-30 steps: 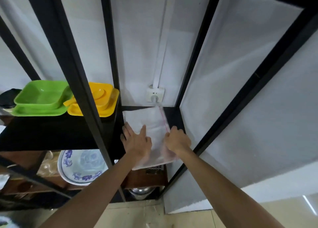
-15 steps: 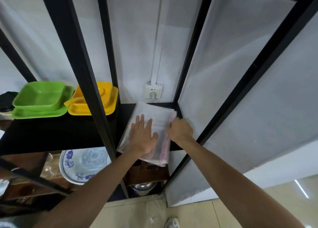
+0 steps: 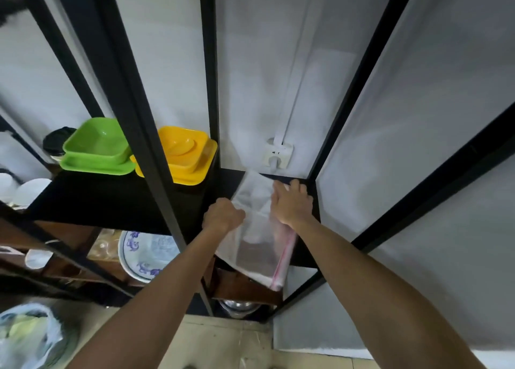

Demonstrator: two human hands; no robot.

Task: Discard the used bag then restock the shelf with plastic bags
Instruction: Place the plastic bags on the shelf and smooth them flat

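Fingers (image 3: 292,186): right hand (image 3: 291,204), spread wide and flat, palm down on the bags (image 3: 252,193); pressing, not gripping. Left hand (image 3: 223,215): curled into a fist at the bags' 9 o'clock edge; its fingers are hidden, so whether they pinch the plastic cannot be told.

Item: bags, a stack of clear flat plastic with a red seal strip (image 3: 284,260) along one side. Location: the right bay of the black shelf (image 3: 312,254), at 6 o'clock from the wall socket (image 3: 278,153) and 3 o'clock from the yellow dish (image 3: 181,153), with an upright post between.

Orientation: long axis from about 12 o'clock, near the socket, to about 5 o'clock. The far end lies on the shelf; the near end overhangs the front edge and sags.

Reason for hold, as judged: the flat right palm pins the slippery stack so it cannot slide off by its hanging end, while the left hand steadies or nudges the side edge. The stack probably needs pushing toward 12 o'clock until no part overhangs.

Also present: green dish (image 3: 97,146), 9 o'clock of the yellow one; blue-patterned plate (image 3: 145,254) on the shelf below.
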